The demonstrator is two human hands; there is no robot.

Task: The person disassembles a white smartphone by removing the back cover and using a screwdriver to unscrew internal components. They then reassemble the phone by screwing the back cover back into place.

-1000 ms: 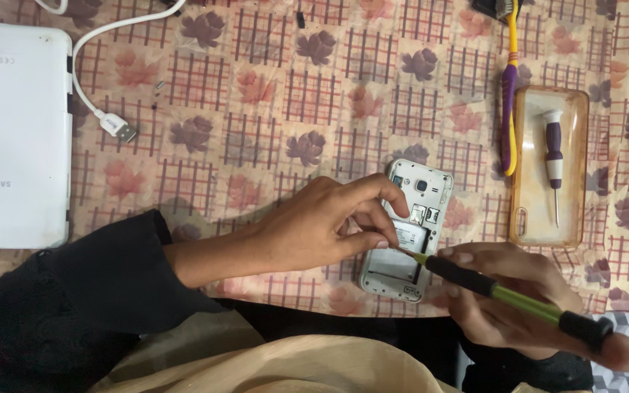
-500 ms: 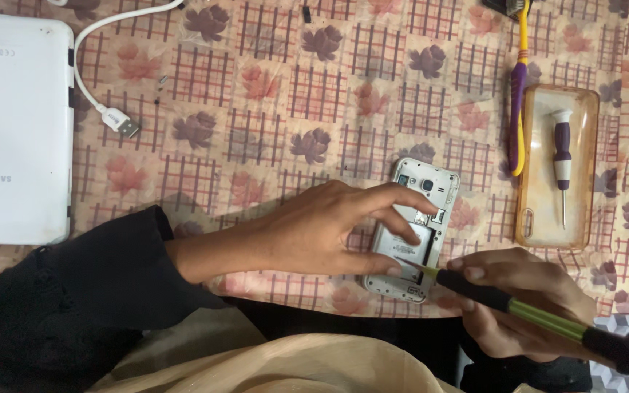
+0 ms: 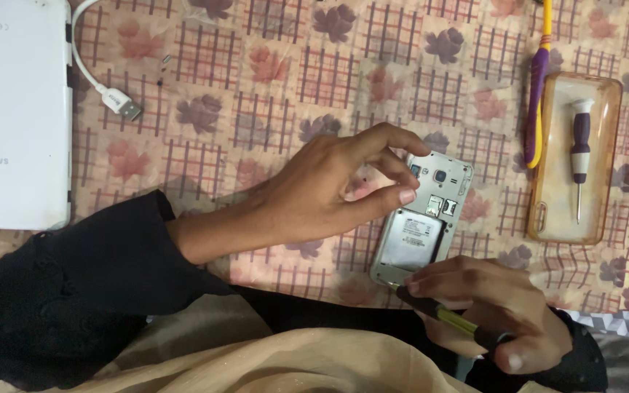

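A silver phone (image 3: 422, 224) with its back cover off lies on the patterned cloth, its battery and camera showing. My left hand (image 3: 333, 191) rests against the phone's left edge, thumb and index finger pinched near the upper part by the camera. My right hand (image 3: 491, 309) grips a black and yellow-green screwdriver (image 3: 442, 316), whose tip touches the phone's lower left corner. Whether the left fingers hold a small part cannot be seen.
A white tablet (image 3: 10, 109) lies at the far left with a white cable plug (image 3: 121, 103) beside it. At the right, a clear amber phone case (image 3: 575, 169) holds a small purple screwdriver (image 3: 580, 154); a purple and yellow tool (image 3: 538, 94) lies next to it.
The screwdriver tip has moved down from the phone's middle to its lower left corner. My left hand has shifted up toward the camera end. The view has moved slightly.
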